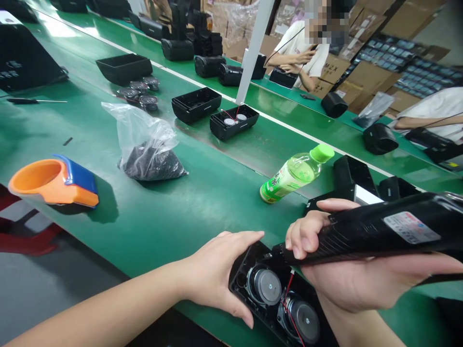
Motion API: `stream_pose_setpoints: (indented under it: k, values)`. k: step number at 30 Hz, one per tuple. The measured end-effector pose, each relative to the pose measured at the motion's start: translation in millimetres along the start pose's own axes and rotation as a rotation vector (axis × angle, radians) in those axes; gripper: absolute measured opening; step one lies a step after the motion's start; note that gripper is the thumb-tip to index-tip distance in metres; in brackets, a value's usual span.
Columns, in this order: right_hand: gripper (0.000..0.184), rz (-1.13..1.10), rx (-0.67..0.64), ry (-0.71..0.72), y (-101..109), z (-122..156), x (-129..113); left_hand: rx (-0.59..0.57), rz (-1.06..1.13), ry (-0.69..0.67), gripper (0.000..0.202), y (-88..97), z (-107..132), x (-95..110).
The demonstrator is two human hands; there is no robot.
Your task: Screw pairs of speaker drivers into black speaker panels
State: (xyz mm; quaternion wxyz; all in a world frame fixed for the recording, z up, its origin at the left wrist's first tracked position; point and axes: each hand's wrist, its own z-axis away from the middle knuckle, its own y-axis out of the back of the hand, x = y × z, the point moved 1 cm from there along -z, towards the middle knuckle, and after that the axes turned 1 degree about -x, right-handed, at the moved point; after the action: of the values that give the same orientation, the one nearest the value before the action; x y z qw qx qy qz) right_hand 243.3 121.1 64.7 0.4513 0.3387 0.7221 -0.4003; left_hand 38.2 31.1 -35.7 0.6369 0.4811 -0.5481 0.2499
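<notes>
My left hand clasps the left end of a black speaker housing lying at the near edge of the green table; thumb and fingers wrap its corner. Two round speaker drivers sit inside it, with red wires between them. My right hand grips a black electric screwdriver, held nearly level, its tip down over the housing's upper edge near the left driver.
A green-capped drink bottle lies just beyond the housing. A clear bag of dark small parts and an orange-and-blue container sit to the left. Open black housings rest on the conveyor. Two people sit across the belt.
</notes>
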Motion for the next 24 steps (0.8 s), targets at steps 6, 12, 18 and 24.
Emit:
stream_pose_setpoints:
  k: [6, 12, 18, 24]
  values:
    - [0.09, -0.065, 0.076, -0.104, -16.0, 1.1, -4.6, 0.001, -0.012, 0.006, 0.147, -1.1, 0.3, -1.2]
    - [0.081, -0.024, 0.048, -0.052, -22.7, 9.8, -11.5, 0.005, -0.007, -0.028, 0.146, -0.6, -0.3, -2.1]
    - [0.088, 0.047, 0.075, 0.062, -25.7, 13.5, -14.4, 0.007, 0.0, -0.044, 0.147, -0.4, -1.3, -2.9]
    - [0.089, 0.048, 0.068, 0.065, -26.0, 15.0, -14.0, 0.009, 0.001, -0.044, 0.146, -0.7, -1.0, -2.2]
